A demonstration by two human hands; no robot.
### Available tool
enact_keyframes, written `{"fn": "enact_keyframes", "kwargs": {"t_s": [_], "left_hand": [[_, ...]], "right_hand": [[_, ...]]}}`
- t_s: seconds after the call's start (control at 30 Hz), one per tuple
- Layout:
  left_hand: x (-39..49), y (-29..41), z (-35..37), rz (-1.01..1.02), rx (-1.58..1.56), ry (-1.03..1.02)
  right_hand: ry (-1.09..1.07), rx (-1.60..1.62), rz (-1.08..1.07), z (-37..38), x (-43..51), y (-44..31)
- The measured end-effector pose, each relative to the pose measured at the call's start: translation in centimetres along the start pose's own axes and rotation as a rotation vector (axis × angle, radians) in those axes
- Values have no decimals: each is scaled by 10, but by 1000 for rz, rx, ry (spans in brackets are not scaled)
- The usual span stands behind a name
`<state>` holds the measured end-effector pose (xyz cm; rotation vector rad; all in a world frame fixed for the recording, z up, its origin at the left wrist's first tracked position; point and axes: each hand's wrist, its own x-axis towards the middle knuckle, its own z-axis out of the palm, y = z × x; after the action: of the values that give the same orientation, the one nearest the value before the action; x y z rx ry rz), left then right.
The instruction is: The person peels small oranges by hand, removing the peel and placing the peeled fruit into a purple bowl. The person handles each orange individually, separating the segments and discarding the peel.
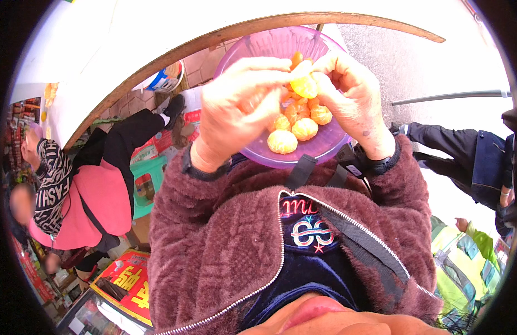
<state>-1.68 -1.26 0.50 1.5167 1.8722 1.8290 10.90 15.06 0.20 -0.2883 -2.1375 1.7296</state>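
My right hand (352, 90) pinches a partly split, peeled mandarin (303, 86) between thumb and fingers. Close against its left side is my left hand (239, 104), blurred, with fingertips at the fruit; whether they grip any part of it is unclear. Both hands are above a translucent purple plastic basin (258, 46). Several whole peeled mandarins (282, 141) lie in the basin towards my body. Behind them are smaller orange pieces (297, 58), partly hidden by my hands.
A white tabletop with a wooden edge (225, 32) curves beyond the basin. To the left are a person in a pink vest (101, 197), a green plastic stool (158, 167) and a bucket (168, 77). At right stand a person in dark trousers (440, 142) and someone in a high-visibility jacket (459, 264).
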Motion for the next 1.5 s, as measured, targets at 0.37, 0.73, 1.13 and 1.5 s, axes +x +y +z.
{"fn": "enact_keyframes", "kwargs": {"t_s": [0.37, 0.73, 1.13, 1.5], "left_hand": [[11, 2, -4, 94, 317, -164], [12, 3, 2, 154, 412, -153], [5, -11, -9, -297, -96, -204], [0, 1, 2, -209, 112, -149]], "right_hand": [[-58, -413, -179, 0, 3, -10], [-167, -491, -282, -2, 7, -11], [-156, -332, -225, -8, 5, -11], [-108, -632, -445, -4, 7, -7]]}}
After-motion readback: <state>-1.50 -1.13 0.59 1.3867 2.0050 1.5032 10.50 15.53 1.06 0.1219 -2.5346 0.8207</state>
